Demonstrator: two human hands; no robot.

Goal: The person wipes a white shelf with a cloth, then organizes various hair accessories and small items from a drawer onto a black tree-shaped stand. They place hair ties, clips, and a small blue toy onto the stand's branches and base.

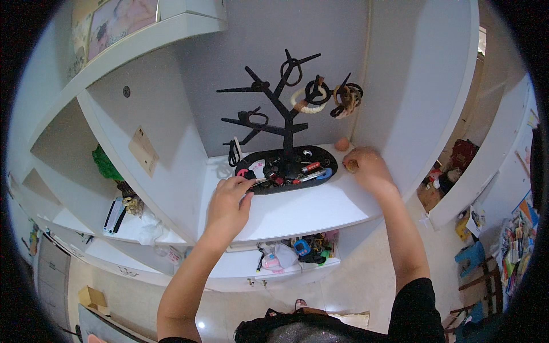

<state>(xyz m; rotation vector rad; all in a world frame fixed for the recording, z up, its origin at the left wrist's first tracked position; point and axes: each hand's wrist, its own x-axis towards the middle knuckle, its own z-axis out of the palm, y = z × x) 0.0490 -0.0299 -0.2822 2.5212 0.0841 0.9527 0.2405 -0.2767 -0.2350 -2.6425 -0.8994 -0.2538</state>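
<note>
Up close: 2 hands (229, 200) (369, 168), 1 black tree stand (286, 123), 1 oval tray (320, 155).

A black tree-shaped stand (284, 108) carries black, cream and tan rings (311, 97) above a black tray (286, 170) on white shelving (297, 208).

Both forearms are bare from wrist to above the elbow, with no watch, ring or band showing on the left hand (229, 197) or the right hand (369, 168). A short black sleeve (414, 311) covers the right upper arm. At the lower edge, a dark top (303, 331) with a faint speckled sheen covers the chest.
</note>
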